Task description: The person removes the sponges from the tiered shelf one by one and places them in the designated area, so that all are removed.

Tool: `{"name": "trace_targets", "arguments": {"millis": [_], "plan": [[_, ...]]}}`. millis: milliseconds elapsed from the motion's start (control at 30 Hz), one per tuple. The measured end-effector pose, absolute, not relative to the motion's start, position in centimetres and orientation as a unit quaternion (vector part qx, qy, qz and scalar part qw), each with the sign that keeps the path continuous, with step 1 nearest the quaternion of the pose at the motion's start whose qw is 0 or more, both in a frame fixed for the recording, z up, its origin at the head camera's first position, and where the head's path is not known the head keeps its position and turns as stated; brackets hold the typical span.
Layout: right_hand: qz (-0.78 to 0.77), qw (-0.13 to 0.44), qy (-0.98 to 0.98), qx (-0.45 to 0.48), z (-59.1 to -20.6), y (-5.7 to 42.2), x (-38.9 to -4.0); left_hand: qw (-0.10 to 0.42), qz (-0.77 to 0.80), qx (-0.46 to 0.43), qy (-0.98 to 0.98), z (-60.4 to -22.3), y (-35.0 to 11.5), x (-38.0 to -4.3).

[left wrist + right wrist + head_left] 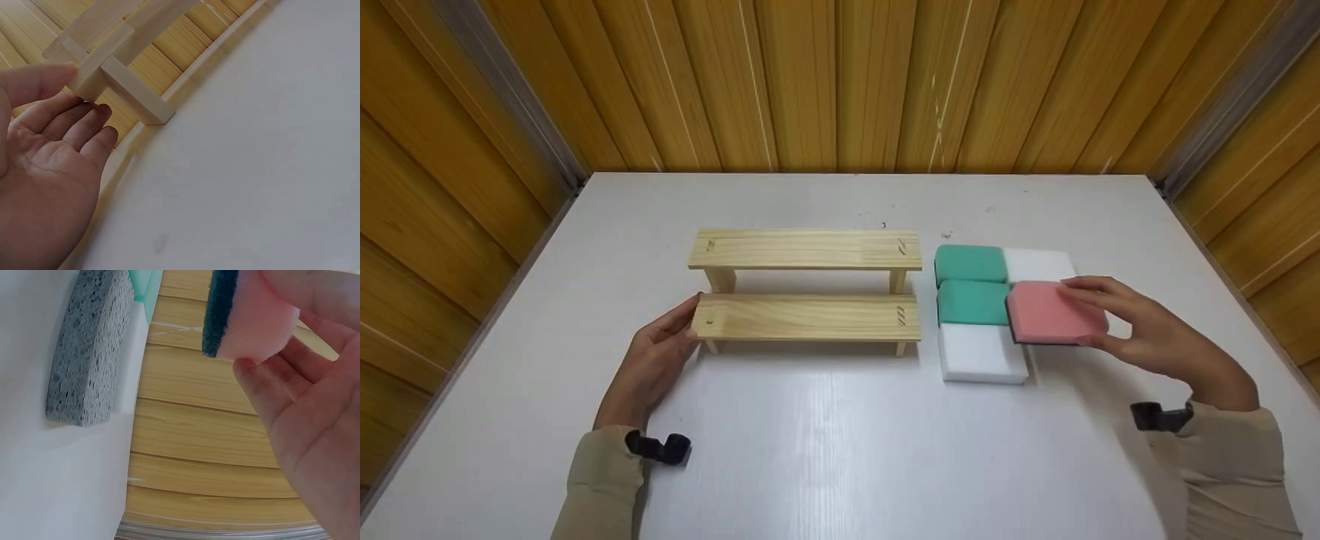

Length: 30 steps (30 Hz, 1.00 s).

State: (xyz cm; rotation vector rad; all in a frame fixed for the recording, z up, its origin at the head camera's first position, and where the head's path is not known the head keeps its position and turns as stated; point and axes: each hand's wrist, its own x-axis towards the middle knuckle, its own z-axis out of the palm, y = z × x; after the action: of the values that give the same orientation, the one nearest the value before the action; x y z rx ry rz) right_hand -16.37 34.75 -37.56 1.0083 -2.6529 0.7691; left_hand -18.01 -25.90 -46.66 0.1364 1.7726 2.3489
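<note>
A two-tier wooden stand sits on the white table. My left hand grips the left end of its lower shelf, thumb on one side and fingers on the other, as the left wrist view shows. To the right, my right hand holds a pink sponge with a dark scouring layer underneath. The sponge is raised above the table. Below it, seen only in the right wrist view, lies a grey porous sponge. Beside these are two green sponges and two white sponges grouped together.
The white table runs back to wood-patterned walls behind and on both sides. Small dark marks dot the tabletop behind the sponges. The stand's right end is close to the green sponges.
</note>
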Motion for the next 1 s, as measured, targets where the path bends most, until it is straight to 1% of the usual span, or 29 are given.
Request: {"name": "trace_targets", "arguments": {"millis": [400, 667, 1000], "plan": [[0.254, 0.100, -0.903, 0.331, -38.3, 36.5, -15.8, 0.100, 0.790, 0.041, 0.603, -46.5, -25.9, -18.0], [0.251, 0.077, -0.912, 0.316, -38.9, 37.4, -15.5, 0.099, 0.789, 0.035, 0.605, -46.4, -25.9, -17.9], [0.251, 0.049, -0.919, 0.302, -40.0, 38.3, -15.2, 0.099, 0.783, 0.062, 0.611, -46.7, -26.0, -17.9]]}}
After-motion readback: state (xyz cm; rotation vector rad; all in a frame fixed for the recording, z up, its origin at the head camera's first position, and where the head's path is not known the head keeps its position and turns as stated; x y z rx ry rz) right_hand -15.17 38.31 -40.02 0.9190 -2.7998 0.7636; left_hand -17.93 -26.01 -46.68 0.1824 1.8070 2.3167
